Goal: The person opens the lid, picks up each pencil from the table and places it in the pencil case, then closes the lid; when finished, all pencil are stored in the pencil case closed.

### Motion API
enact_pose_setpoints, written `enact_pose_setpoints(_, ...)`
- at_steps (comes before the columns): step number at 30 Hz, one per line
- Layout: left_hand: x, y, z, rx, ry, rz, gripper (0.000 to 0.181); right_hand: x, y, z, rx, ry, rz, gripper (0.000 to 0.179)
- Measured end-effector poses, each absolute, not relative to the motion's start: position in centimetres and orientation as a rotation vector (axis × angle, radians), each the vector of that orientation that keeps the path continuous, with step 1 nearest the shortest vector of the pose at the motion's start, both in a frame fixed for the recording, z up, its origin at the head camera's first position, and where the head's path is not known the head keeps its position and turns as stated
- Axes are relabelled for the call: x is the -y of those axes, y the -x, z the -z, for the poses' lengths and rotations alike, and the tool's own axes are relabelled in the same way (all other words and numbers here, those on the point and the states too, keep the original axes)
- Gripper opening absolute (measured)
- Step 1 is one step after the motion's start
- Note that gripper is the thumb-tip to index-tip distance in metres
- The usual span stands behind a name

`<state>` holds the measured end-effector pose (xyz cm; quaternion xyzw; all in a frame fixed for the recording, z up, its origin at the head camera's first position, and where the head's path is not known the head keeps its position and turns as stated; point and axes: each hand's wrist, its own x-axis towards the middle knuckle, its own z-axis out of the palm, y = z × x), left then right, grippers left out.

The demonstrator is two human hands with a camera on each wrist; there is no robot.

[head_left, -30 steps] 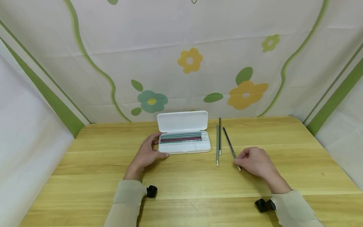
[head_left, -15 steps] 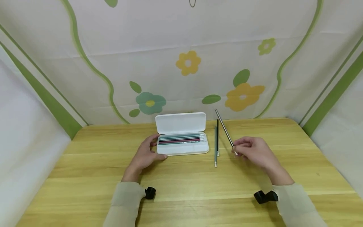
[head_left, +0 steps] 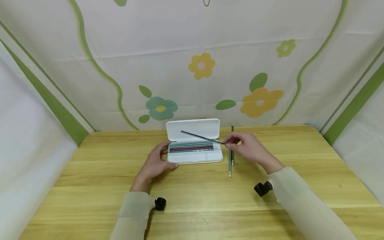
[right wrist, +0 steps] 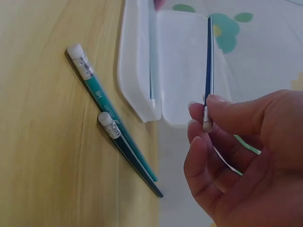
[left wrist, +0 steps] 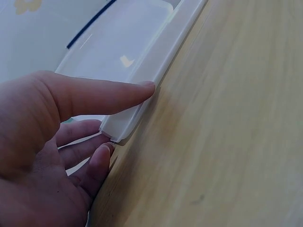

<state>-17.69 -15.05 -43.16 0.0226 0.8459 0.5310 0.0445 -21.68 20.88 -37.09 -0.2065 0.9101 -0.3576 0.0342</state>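
A white pencil case [head_left: 195, 158] lies with its lid [head_left: 174, 128] up; several green, dark and red pencils [head_left: 190, 145] lie in its rear part. My left hand [head_left: 153, 162] grips the case's left end, thumb along the front wall and fingers round the end. Between thumb and fingertips, my right hand [head_left: 248, 147] pinches a dark striped pencil [head_left: 201, 136] near its eraser end. That pencil hangs above the case, pointing left and away. Under the right hand, a green HB pencil [right wrist: 102, 97] and a black pencil [right wrist: 128, 149] lie side by side on the table.
The wooden table [head_left: 192, 200] ends at a pale flowered cloth [head_left: 135, 43] just behind the case. White cloth [head_left: 27, 140] also hangs at both sides. Each sleeve cuff has a small black camera mount, one at the left wrist [head_left: 160, 203].
My right hand has picked the dark pencil up off the table, swung it level and carried it left over the case. My left hand has stayed at the case.
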Motion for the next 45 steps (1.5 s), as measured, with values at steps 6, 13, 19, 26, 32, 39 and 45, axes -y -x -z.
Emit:
enact_pose_setpoints(6, 14.9, 17.6, 43.0, -2.581, -0.058, -1.635, 0.091, -19.4, 23.8, 38.2, -2.770, 0.694, 1.088, 0.011)
enact_pose_setpoints(13, 14.7, 17.4, 43.0, -2.589, -0.050, -1.623, 0.091, -18.2, 24.6, 39.5, -2.756, 0.651, 1.082, 0.011)
enact_pose_setpoints(19, 14.5, 17.4, 43.0, -2.592, -0.043, -1.615, 0.091, -17.5, 24.8, 40.0, -2.766, 0.655, 1.049, 0.011)
enact_pose_setpoints(26, 14.5, 17.5, 43.1, -2.593, -0.069, -1.615, 0.091, -16.9, 24.7, 40.2, -2.762, 0.695, 1.047, 0.012)
enact_pose_setpoints(32, 14.5, 17.6, 43.0, -2.592, -0.068, -1.621, 0.092, -16.6, 24.7, 40.1, -2.768, 0.672, 1.055, 0.011)
enact_pose_setpoints(39, 14.5, 17.5, 43.0, -2.587, -0.070, -1.623, 0.091, -16.4, 24.7, 40.1, -2.772, 0.671, 1.045, 0.009)
enact_pose_setpoints(45, 14.4, 17.5, 42.9, -2.582, -0.078, -1.631, 0.091, -16.4, 24.5, 40.1, -2.793, 0.689, 1.019, 0.010)
